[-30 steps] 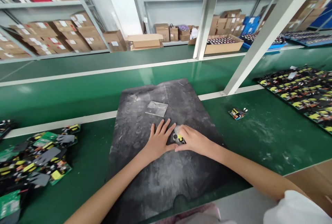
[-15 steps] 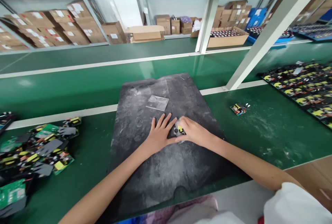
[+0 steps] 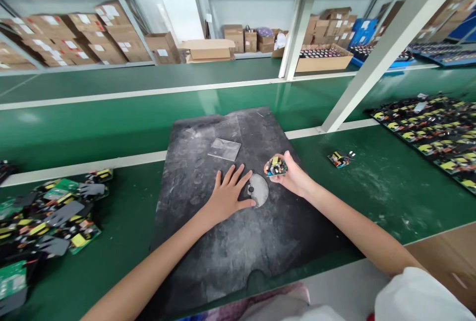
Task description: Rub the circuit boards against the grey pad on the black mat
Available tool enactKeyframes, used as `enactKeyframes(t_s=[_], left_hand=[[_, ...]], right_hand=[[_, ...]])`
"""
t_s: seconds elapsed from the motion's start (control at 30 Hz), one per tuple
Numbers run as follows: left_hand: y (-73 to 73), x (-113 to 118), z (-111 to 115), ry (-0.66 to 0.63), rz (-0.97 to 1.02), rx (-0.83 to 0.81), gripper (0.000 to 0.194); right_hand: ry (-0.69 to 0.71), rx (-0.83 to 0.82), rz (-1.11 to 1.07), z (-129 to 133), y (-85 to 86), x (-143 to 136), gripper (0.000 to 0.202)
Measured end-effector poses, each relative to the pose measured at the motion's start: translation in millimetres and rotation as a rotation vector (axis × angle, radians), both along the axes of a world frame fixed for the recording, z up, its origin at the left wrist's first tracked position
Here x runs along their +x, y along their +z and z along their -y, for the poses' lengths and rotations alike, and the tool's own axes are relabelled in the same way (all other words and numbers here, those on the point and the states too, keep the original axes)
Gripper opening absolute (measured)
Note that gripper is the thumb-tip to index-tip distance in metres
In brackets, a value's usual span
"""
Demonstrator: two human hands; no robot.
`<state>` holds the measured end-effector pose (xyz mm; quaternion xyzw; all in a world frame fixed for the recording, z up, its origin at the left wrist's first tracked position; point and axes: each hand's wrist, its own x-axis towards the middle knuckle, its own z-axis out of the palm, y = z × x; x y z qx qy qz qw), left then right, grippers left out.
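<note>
My left hand [image 3: 228,194] lies with its fingers spread on the black mat [image 3: 215,246], thumb and index finger at the left edge of a grey disc [image 3: 261,191] with a small dark hole. To the right of the disc, my right hand [image 3: 292,177] holds a small circuit board [image 3: 275,166] with yellow, black and orange parts, tilted so its components show. A flat clear rectangular plate [image 3: 225,149] rests on the mat beyond my left hand.
Circuit boards with grey pieces [image 3: 67,212] are heaped at the left. A single board [image 3: 339,159] lies right of the mat, near a slanted white post [image 3: 375,58]. Rows of boards [image 3: 435,132] fill the far right. Behind stand shelves with cardboard boxes [image 3: 111,45].
My right hand has lifted the circuit board off the disc and moved it right and away from me, uncovering the disc. My left hand has stayed nearly in place.
</note>
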<state>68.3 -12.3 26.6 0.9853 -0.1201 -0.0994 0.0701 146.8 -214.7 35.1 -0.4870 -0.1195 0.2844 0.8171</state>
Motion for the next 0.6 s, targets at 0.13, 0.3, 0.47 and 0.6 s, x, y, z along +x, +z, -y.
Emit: enactKeyframes(t_s=[0.13,0.3,0.47,0.6], left_hand=[[-0.2,-1.2,0.1,-0.002,0.004,-0.005,0.083],[-0.1,-1.3,0.2,-0.002,0.012,-0.010,0.085],[-1.3,-1.8,-0.9,-0.011,0.010,-0.014,0.084],[-3.1,-3.1,-0.1,-0.009,0.015,-0.025,0.083]], right_hand=[[0.014,-0.019,0.046,1.4,-1.7,-0.3,0.055],[-0.040,-0.438,0.650,0.8,-6.4,-8.9,0.046],[0.085,-0.788,1.162,-8.0,-25.3,-18.5,0.052],[0.049,-0.800,1.383,-15.9,-34.0,-16.0,0.055]])
